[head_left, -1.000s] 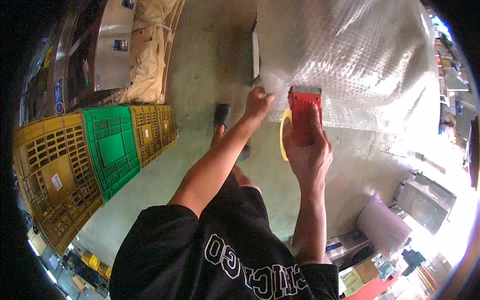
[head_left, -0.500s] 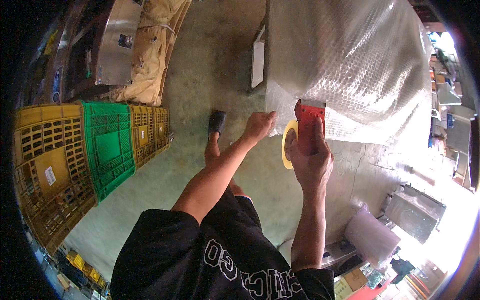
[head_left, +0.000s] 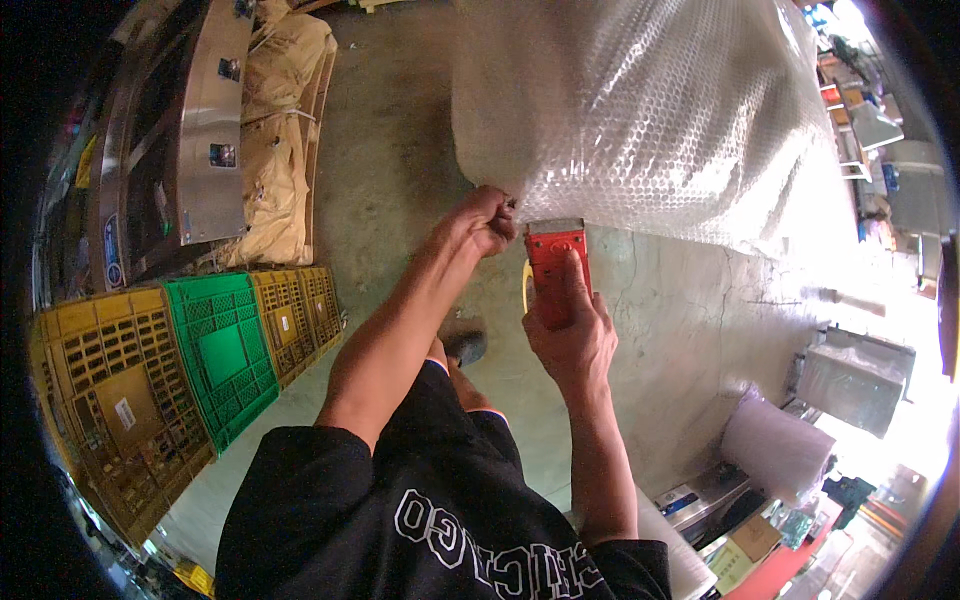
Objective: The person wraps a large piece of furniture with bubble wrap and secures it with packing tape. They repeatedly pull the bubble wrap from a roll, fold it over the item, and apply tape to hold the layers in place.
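A: Where's the red tape dispenser (head_left: 560, 270)?
B: Near 2 o'clock from the middle of the view, clamped in the right hand (head_left: 568, 335), one finger laid along its face. Its metal end (head_left: 554, 226) points to 12, and a yellow tape roll (head_left: 527, 288) shows at its 9 o'clock side.
A: And the left hand (head_left: 487, 222)?
B: At 12 o'clock, apart from the right one, fingers curled beside the bubble wrap (head_left: 680, 130). I can't tell whether it pinches any film.
A: Where's the wrap itself?
B: It spreads between 12 and 2, just beyond the dispenser.
A: Anything else around?
B: A green plastic crate (head_left: 222, 355) between yellow ones near 9, and a pale wrapped roll (head_left: 772, 445) at 4.
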Demonstrator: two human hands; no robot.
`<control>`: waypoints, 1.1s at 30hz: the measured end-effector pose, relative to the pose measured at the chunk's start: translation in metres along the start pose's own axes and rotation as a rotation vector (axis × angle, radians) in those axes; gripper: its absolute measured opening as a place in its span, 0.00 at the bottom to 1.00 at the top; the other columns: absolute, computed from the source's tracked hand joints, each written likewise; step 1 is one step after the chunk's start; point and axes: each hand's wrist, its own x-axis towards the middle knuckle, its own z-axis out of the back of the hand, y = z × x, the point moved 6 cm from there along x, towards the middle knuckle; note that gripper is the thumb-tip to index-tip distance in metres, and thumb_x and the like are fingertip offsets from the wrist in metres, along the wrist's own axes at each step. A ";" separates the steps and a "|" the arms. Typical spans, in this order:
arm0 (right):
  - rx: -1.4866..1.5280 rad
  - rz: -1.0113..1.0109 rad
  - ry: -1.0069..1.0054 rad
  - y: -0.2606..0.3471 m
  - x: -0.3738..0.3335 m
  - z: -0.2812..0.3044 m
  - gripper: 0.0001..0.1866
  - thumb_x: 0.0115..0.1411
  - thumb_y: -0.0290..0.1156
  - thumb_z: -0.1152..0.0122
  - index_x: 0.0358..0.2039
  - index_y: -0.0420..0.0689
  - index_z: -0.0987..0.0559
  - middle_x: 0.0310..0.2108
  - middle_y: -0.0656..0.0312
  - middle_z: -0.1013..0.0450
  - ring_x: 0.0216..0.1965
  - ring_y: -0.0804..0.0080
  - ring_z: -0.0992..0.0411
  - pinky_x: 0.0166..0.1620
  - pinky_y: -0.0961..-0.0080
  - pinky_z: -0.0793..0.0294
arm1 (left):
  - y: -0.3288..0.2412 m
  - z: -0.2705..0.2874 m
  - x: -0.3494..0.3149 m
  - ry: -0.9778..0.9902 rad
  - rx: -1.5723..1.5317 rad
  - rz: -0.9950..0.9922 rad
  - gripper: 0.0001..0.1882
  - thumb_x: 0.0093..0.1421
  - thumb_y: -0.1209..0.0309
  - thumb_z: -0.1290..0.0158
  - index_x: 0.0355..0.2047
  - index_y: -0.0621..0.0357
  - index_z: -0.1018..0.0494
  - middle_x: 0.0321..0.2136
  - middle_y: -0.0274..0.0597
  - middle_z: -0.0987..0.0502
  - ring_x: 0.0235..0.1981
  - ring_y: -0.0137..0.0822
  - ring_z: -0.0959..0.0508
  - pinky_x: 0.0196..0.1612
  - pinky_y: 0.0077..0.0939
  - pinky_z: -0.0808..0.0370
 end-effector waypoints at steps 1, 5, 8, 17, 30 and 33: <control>0.036 0.008 -0.026 -0.004 -0.003 -0.005 0.46 0.45 0.38 0.32 0.69 0.64 0.35 0.33 0.50 0.26 0.30 0.45 0.22 0.34 0.51 0.19 | -0.001 0.004 0.005 -0.011 -0.001 -0.024 0.08 0.63 0.73 0.51 0.26 0.48 0.33 0.18 0.28 0.34 0.14 0.21 0.36 0.13 0.16 0.40; 0.105 0.029 -0.095 -0.022 -0.017 -0.040 0.46 0.45 0.34 0.29 0.68 0.61 0.34 0.34 0.49 0.26 0.29 0.45 0.23 0.32 0.54 0.19 | -0.002 0.020 0.029 0.124 -0.045 0.003 0.09 0.65 0.74 0.51 0.26 0.47 0.33 0.18 0.25 0.35 0.14 0.21 0.39 0.14 0.14 0.42; 0.077 -0.055 0.004 -0.052 -0.021 -0.085 0.46 0.46 0.38 0.29 0.68 0.63 0.34 0.37 0.48 0.26 0.30 0.44 0.23 0.33 0.51 0.19 | -0.011 0.006 -0.015 0.091 0.023 0.059 0.08 0.67 0.72 0.52 0.29 0.48 0.30 0.21 0.28 0.28 0.17 0.23 0.30 0.15 0.16 0.38; 0.148 -0.147 0.118 -0.077 -0.004 -0.161 0.47 0.45 0.47 0.26 0.67 0.71 0.35 0.37 0.51 0.28 0.34 0.47 0.23 0.35 0.52 0.21 | -0.021 -0.019 -0.048 -0.271 -0.024 0.012 0.08 0.66 0.61 0.53 0.35 0.48 0.28 0.28 0.33 0.26 0.25 0.33 0.29 0.17 0.21 0.36; 0.314 -0.073 0.213 -0.078 0.059 -0.213 0.48 0.48 0.46 0.29 0.69 0.77 0.42 0.44 0.46 0.29 0.40 0.46 0.23 0.42 0.53 0.20 | -0.027 -0.021 -0.071 -0.174 0.094 0.169 0.17 0.68 0.66 0.52 0.51 0.66 0.33 0.31 0.38 0.29 0.20 0.24 0.36 0.17 0.18 0.40; 0.328 -0.081 0.246 -0.082 0.063 -0.207 0.48 0.50 0.47 0.30 0.70 0.76 0.43 0.44 0.45 0.29 0.41 0.46 0.22 0.42 0.53 0.20 | -0.033 0.003 -0.091 -0.228 0.539 -0.310 0.14 0.68 0.62 0.53 0.46 0.60 0.30 0.29 0.35 0.28 0.21 0.24 0.33 0.19 0.17 0.38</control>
